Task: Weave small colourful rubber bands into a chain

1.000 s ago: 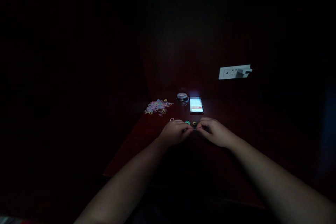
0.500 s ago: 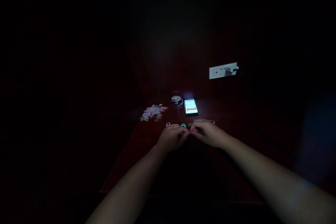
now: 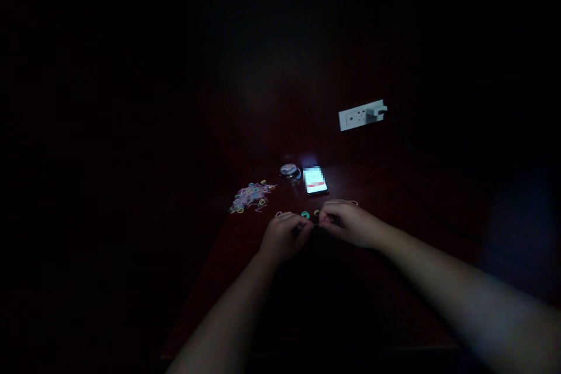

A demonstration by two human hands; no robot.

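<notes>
Both bare forearms reach forward and slant inward over there, the right hand [image 3: 349, 223] and the left hand [image 3: 287, 236] nearly meeting fingertip to fingertip. Each pinches thumb against curled fingers (the fingertips look a touch apart from here), backs of the hands turned up.

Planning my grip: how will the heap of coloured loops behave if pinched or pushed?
The heap of coloured loops likely spreads when pushed, since its pieces lie loose. They look thin, so probably light and floppy. Overlapping ones may lift together.
</notes>
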